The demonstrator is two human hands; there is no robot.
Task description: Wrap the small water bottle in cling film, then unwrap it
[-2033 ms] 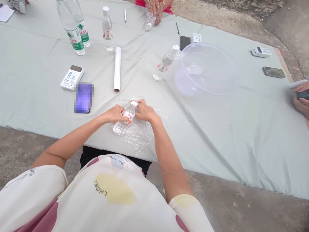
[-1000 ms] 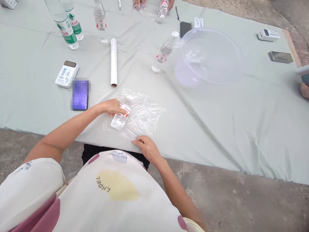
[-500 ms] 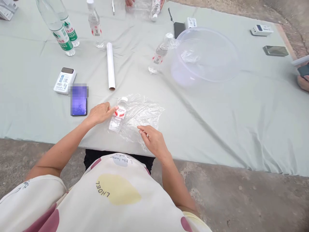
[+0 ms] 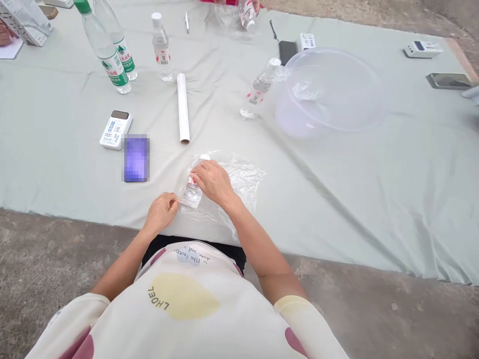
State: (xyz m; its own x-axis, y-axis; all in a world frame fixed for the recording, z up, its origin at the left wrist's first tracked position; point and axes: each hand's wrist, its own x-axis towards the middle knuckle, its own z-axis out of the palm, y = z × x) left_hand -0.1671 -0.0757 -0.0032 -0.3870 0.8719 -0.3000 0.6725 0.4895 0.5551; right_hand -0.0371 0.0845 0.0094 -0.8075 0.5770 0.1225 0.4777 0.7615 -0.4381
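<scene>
A small water bottle [image 4: 192,197] with a white cap and a red-and-white label lies on a sheet of clear plastic wrap [image 4: 245,179] at the near edge of the table. Over the bottle's label, my right hand [image 4: 214,183] is closed with bent fingers and hides part of it. My left hand [image 4: 163,212] is to the left of the bottle's base, thumb and fingers pinched at the wrap's left edge. Beyond the bottle, a white roll [image 4: 183,108] of wrap lies on the cloth.
A phone [image 4: 136,158] and a white power bank [image 4: 116,130] lie left. Two green-labelled bottles [image 4: 114,72] and a small bottle [image 4: 162,50] stand farther back. A wrapped bottle [image 4: 258,92] leans beside a translucent basin [image 4: 288,117]. Across the table, another person's hand [image 4: 256,5] holds a bottle.
My left hand has left the bottle's label and come nearer to me, by the wrap's edge. My right hand has moved left from the wrap onto the bottle. The camera view has shifted slightly.
</scene>
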